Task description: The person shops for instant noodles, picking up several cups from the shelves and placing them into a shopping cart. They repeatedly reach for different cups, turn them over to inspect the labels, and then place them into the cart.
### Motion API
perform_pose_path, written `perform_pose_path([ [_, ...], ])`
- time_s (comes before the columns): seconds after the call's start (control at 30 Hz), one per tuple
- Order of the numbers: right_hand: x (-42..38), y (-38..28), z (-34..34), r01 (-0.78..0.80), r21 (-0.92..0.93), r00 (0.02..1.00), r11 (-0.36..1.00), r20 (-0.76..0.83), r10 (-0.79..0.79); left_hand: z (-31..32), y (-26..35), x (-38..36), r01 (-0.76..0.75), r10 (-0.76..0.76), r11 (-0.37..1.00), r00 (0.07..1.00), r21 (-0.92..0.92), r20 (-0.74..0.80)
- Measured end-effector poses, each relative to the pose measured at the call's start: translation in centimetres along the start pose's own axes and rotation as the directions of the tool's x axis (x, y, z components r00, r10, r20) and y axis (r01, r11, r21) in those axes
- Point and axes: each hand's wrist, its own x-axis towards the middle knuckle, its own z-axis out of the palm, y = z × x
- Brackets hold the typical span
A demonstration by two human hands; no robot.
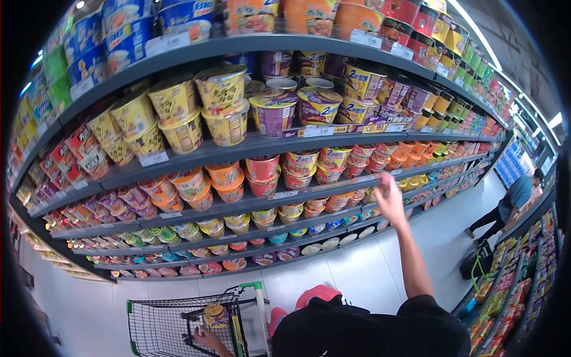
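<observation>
My right hand (388, 196) is stretched out in front of the shelving, its fingers extended and nothing in them. Behind it in this view runs a row of cup noodles with red and orange tubs (379, 162). Down at the lower left, my left hand (207, 339) is over the shopping cart (156, 303), fingers apart and holding nothing. Close to that hand, a purple and yellow noodle cup (216, 316) sits in the cart. On the shelf above my right hand stand purple noodle cups (319, 107) and stacked yellow noodle cups (224, 107).
Long grey shelves (250, 144) packed with instant noodles curve across the view. At the right, a person (516, 199) stands in the aisle near a black basket (477, 262) with green handles. Another shelf of packets (517, 279) lines the right side. Pale floor tiles (369, 262) lie between.
</observation>
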Motion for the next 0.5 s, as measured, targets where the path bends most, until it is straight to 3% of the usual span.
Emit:
perform_pose_path([
  [0.07, 6.6, -5.6, -1.3, 0.007, 0.06, 0.987, 0.998, -0.164, 0.003, -0.6, 0.7, 0.0, -0.099, 0.098, 0.993, 0.995, -0.06, -0.013],
  [0.13, 12.1, -7.8, -1.7, 0.125, 0.058, 0.941, 0.99, -0.322, -0.1, -0.6, 0.7, 0.4, -0.194, 0.192, 0.974, 0.981, -0.115, -0.032],
  [0.27, 19.6, -11.7, -1.7, 0.126, 0.044, 0.904, 0.991, -0.416, -0.097, -3.0, 9.6, -5.8, -0.131, 0.132, 0.979, 0.991, -0.153, -0.002],
  [0.3, 21.1, -12.1, -1.5, 0.116, 0.043, 0.907, 0.992, -0.411, -0.089, -2.8, 10.0, -6.5, -0.092, 0.096, 0.96, 0.995, -0.263, 0.002],
  [0.33, 22.3, -12.6, -1.5, 0.058, 0.026, 0.924, 0.998, -0.38, -0.044, -2.5, 10.1, -6.9, -0.133, 0.13, 0.96, 0.991, -0.247, -0.031],
  [0.4, 24.9, -11.0, -0.3, 0.132, -0.005, 0.907, 0.991, -0.403, -0.123, -2.0, 10.2, -7.6, -0.21, 0.195, 0.956, 0.976, -0.206, -0.093],
  [0.43, 25.6, -10.8, 0.1, 0.052, -0.05, 0.922, 0.997, -0.382, -0.067, -2.0, 10.6, -8.2, -0.263, 0.252, 0.955, 0.963, -0.137, -0.091],
  [0.5, 26.6, -10.5, 1.0, 0.042, -0.088, 0.92, 0.995, -0.386, -0.072, -2.8, 11.2, -9.7, -0.359, 0.358, 0.933, 0.931, 0.001, -0.07],
])
